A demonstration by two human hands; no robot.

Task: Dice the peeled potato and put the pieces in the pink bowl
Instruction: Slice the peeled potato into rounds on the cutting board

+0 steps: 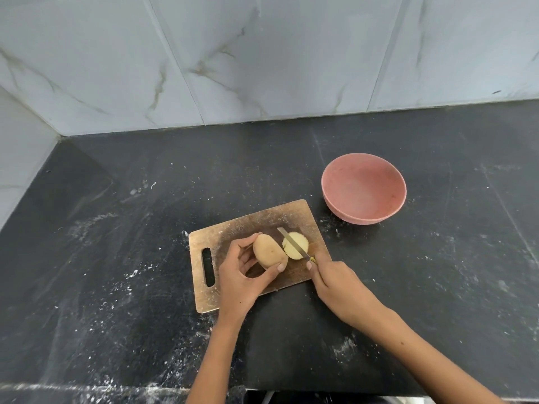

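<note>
Potato (269, 252) pinched in left fingers (280, 268), knife (293, 243) handle hidden inside right fingers (309, 265).

Two bare forearms enter from about 6 o'clock and 5 o'clock, with no sleeve showing on either up to the picture's edge. The left hand (237, 277) and right hand (335, 282) wear no gloves, rings, watch or bracelet. The fingernails that show are short and unpainted.
</note>
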